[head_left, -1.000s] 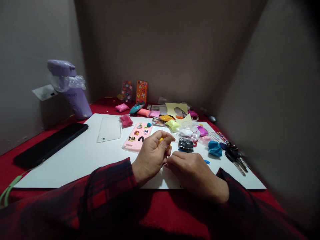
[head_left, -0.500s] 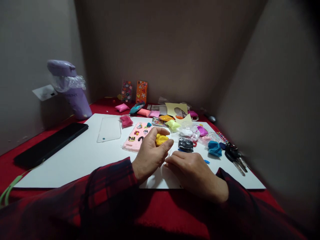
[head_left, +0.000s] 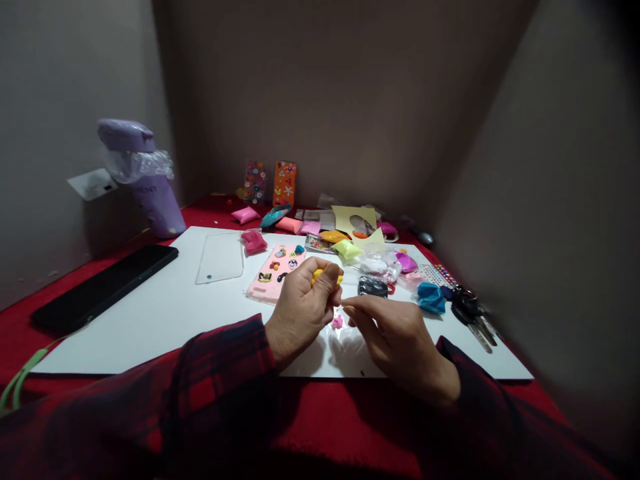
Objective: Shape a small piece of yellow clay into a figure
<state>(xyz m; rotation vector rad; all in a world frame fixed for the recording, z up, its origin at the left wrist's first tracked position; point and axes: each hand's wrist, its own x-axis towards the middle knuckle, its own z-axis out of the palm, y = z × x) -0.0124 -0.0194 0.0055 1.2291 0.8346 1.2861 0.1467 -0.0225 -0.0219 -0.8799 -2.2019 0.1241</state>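
Note:
My left hand [head_left: 304, 308] is closed round a lump of yellow modelling clay [head_left: 320, 274], its thumb pressed over the top. Just right of it, my right hand [head_left: 400, 340] has its index finger and thumb drawn together, the fingertips at the left hand's lower fingers. Whatever the right fingers pinch is too small or hidden to name. On the board below the fingertips lies a small pink clay piece [head_left: 337, 322], by a clear plastic sheet. Behind the left hand is a pink phone case [head_left: 265, 291] decorated with small figures.
A white board [head_left: 145, 320] covers the red cloth. A clear case [head_left: 220, 259] and a black phone [head_left: 105, 287] lie left, near a purple bottle [head_left: 157, 200]. Several clay packets, a black packet [head_left: 373, 287], a blue packet [head_left: 431, 298] and keys [head_left: 477, 323] lie right.
My left fingers have closed further over the yellow clay, hiding more of it. My right hand has shifted slightly and its index finger has straightened, uncovering the pink piece below.

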